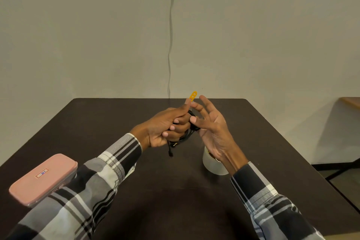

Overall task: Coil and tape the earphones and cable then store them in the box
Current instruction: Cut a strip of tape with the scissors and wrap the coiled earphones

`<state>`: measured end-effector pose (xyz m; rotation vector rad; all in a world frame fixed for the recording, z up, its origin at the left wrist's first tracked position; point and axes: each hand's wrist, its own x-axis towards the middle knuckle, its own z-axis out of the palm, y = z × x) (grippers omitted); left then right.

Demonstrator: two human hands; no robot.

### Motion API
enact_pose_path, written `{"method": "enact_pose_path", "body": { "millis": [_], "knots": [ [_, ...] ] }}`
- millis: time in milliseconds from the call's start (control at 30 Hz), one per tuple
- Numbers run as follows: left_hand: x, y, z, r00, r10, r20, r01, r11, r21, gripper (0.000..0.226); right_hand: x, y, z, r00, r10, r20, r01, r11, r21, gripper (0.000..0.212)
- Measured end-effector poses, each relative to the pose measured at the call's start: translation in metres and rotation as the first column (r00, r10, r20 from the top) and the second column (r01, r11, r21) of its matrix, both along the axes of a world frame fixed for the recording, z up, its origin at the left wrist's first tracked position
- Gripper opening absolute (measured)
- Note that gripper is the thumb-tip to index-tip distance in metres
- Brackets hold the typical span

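Above the middle of the dark table (136, 191), my left hand (163, 128) grips a coiled black cable (182, 138); a short plug end dangles below the fist. A yellow strap with holes (193, 96) sticks up above the coil, pinched between my left thumb and my right index fingertip. My right hand (212, 128) is beside the coil, its other fingers spread and straight, the thumb touching the coil. A pink box (41, 179) with its lid on lies at the table's left edge, partly behind my left sleeve.
A white roll of tape (213, 163) stands on the table under my right wrist. A thin wire hangs down the wall behind the table. A second table edge shows at the far right.
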<state>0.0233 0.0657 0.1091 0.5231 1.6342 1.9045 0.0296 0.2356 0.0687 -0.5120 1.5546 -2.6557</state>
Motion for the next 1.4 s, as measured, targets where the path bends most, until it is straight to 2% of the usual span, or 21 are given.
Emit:
{"method": "enact_pose_path", "body": {
  "millis": [233, 333, 400, 567, 667, 767, 867, 1067, 1200, 1400],
  "knots": [
    [0.004, 0.001, -0.002, 0.999, -0.04, 0.005, 0.04, 0.999, 0.018, 0.057, 0.003, 0.006, 0.004, 1.0, 0.007, 0.003, -0.007, 0.998, 0.06, 0.091],
    [0.004, 0.003, -0.003, 0.999, 0.038, -0.03, -0.038, 0.999, 0.009, 0.056, 0.002, 0.007, 0.007, 0.999, -0.033, 0.001, 0.033, 0.998, 0.045, 0.089],
    [0.005, 0.007, -0.003, 0.986, 0.155, -0.054, -0.156, 0.988, -0.016, 0.053, 0.001, 0.009, 0.009, 0.997, -0.075, -0.002, 0.075, 0.995, 0.061, 0.09],
    [0.005, 0.02, -0.008, 0.852, 0.488, -0.188, -0.492, 0.87, 0.027, 0.046, -0.001, 0.009, 0.016, 0.986, -0.158, -0.043, 0.162, 0.979, 0.127, 0.084],
    [0.006, 0.024, -0.013, 0.748, 0.569, -0.341, -0.588, 0.807, 0.059, 0.04, 0.0, 0.008, 0.02, 0.981, -0.183, -0.062, 0.191, 0.97, 0.153, 0.086],
    [0.008, 0.028, -0.019, 0.662, 0.621, -0.419, -0.639, 0.76, 0.117, 0.038, 0.002, 0.007, 0.02, 0.976, -0.205, -0.067, 0.214, 0.96, 0.183, 0.09],
    [0.008, 0.031, -0.024, 0.633, 0.657, -0.408, -0.662, 0.733, 0.153, 0.035, 0.004, 0.008, 0.019, 0.972, -0.222, -0.072, 0.232, 0.952, 0.199, 0.092],
    [0.009, 0.033, -0.028, 0.677, 0.641, -0.362, -0.618, 0.762, 0.194, 0.031, 0.006, 0.012, 0.019, 0.968, -0.236, -0.083, 0.249, 0.943, 0.221, 0.099],
    [0.012, 0.039, -0.031, 0.659, 0.693, -0.292, -0.646, 0.72, 0.252, 0.029, 0.007, 0.01, 0.018, 0.964, -0.254, -0.078, 0.265, 0.932, 0.247, 0.101],
    [0.011, 0.045, -0.035, 0.576, 0.773, -0.264, -0.716, 0.634, 0.294, 0.025, 0.008, 0.016, 0.022, 0.966, -0.251, -0.068, 0.259, 0.91, 0.324, 0.101]
  ]
}}
